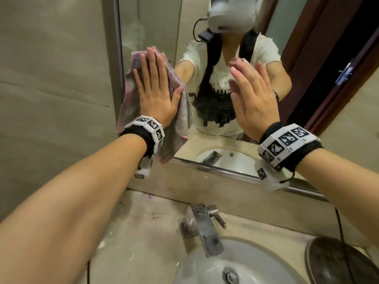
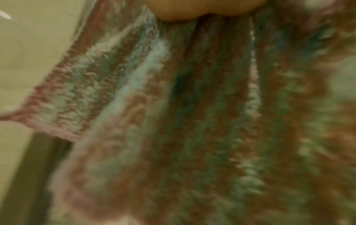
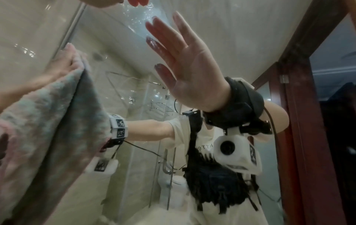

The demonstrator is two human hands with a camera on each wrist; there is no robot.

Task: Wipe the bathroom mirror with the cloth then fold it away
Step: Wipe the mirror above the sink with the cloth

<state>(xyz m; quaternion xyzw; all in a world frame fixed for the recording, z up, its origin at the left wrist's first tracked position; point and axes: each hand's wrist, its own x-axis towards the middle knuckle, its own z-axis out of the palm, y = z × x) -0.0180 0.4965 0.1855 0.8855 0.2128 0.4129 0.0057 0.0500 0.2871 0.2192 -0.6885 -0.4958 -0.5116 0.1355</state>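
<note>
The mirror is filling the far wall above the sink. The cloth (pink and blue-grey) is hanging flat against its left part, where the left hand is pressing it with straight, close-set fingers. The right hand is lying flat against the glass, fingers straight and slightly apart.

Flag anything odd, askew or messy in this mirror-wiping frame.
The bare right hand lies flat, seemingly on the mirror, with no cloth under it, so it may smudge. The left hand presses the cloth at the mirror's left edge. A small purple speck sits on the counter.
</note>
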